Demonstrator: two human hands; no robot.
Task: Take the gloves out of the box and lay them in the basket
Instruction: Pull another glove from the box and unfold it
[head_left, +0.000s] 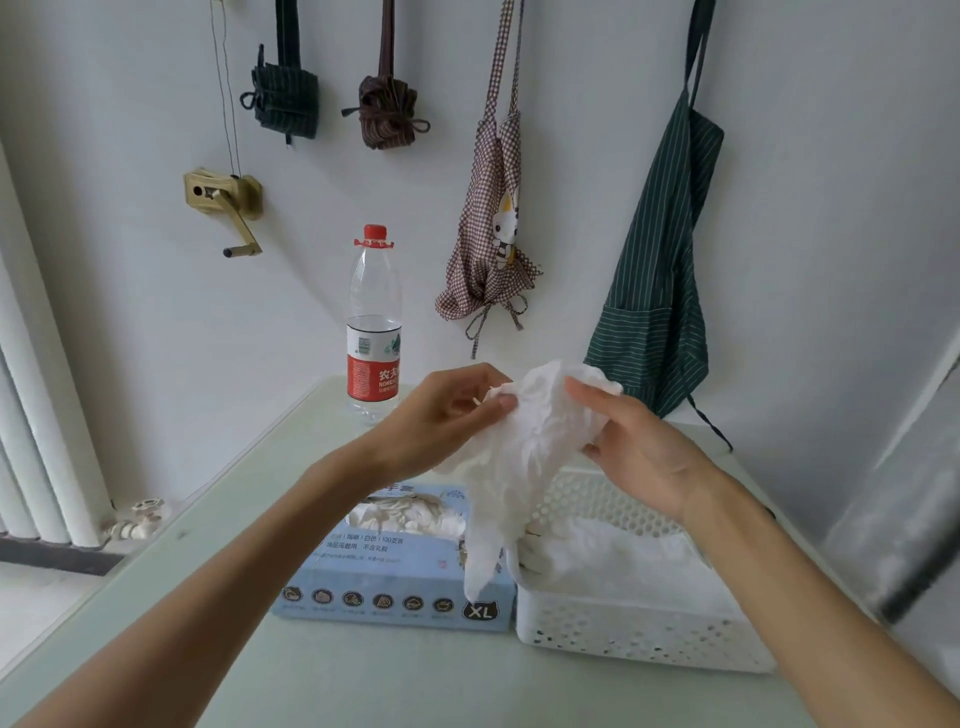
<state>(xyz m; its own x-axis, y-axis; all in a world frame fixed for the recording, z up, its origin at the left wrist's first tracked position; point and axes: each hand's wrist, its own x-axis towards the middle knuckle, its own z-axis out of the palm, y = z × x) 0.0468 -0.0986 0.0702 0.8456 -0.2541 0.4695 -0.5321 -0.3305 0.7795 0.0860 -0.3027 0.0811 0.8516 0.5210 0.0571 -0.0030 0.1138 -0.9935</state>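
Observation:
A light blue glove box (395, 577) marked XL lies on the table, with white gloves showing in its top opening. To its right stands a white perforated basket (639, 634) holding several white gloves. Above the two, both hands hold up a white glove (519, 457) that hangs down over the gap between box and basket. My left hand (452, 410) pinches its upper left edge. My right hand (634, 441) grips its upper right part, fingers curled into the material.
A clear water bottle (374, 322) with a red cap and label stands at the back of the pale green table (363, 675). Aprons (660, 280) and folded cloth bundles hang on the white wall. A radiator (36, 441) is at the left.

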